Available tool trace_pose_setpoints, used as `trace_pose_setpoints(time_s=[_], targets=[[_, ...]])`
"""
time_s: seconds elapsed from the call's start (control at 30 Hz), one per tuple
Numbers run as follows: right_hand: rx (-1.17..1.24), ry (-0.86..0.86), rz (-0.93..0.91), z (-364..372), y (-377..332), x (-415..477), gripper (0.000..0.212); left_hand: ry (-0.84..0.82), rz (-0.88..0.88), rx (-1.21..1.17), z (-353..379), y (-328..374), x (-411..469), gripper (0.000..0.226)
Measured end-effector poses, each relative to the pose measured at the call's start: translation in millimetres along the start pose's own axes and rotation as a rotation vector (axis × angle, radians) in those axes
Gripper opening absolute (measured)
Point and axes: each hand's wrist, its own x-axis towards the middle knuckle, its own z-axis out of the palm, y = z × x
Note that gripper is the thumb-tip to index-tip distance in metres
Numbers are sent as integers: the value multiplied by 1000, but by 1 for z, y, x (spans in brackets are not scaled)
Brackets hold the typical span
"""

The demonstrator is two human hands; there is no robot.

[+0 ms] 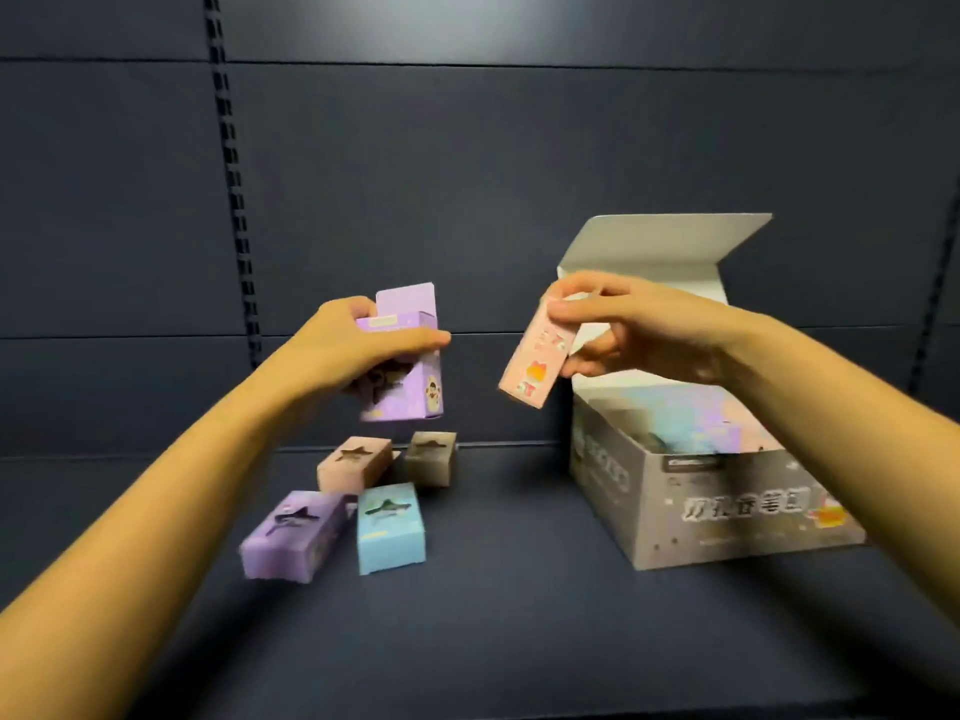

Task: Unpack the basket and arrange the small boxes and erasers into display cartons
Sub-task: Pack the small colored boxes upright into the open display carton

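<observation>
Purple box [418, 374]: left hand [353, 350]. Pink box [535, 363]: right hand [634, 330]. Carton [727, 506] lettering unreadable.

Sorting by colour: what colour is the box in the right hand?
The box is pink with printed pictures; head view.

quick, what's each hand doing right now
Left hand: closed on a purple box, held in the air.
Right hand: closed on a pink box, held beside the open carton.

Four small boxes [358, 504] left — open display carton [727, 491] right.
</observation>
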Motion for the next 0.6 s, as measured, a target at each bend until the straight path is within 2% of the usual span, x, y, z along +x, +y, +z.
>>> trace_pose_setpoints(time_s=[0.13, 0.27, 0.4, 0.5, 0.53, 0.6], targets=[[81, 57, 62, -59, 11, -40, 9, 11, 45, -27, 59, 36, 9, 44], [271, 126, 83, -107, 30, -63, 19, 3, 91, -51, 109, 67, 14, 45], [481, 100, 63, -145, 51, -77, 28, 11, 108, -83, 153, 92, 17, 47], [553, 72, 54, -168, 67, -82, 36, 19, 96, -94, 177, 102, 19, 44], [554, 64, 60, -170, 73, -82, 37, 20, 93, -96, 179, 103, 18, 43], [533, 63, 68, -172, 80, -81, 23, -9, 87, -74, 181, 102, 19, 42]])
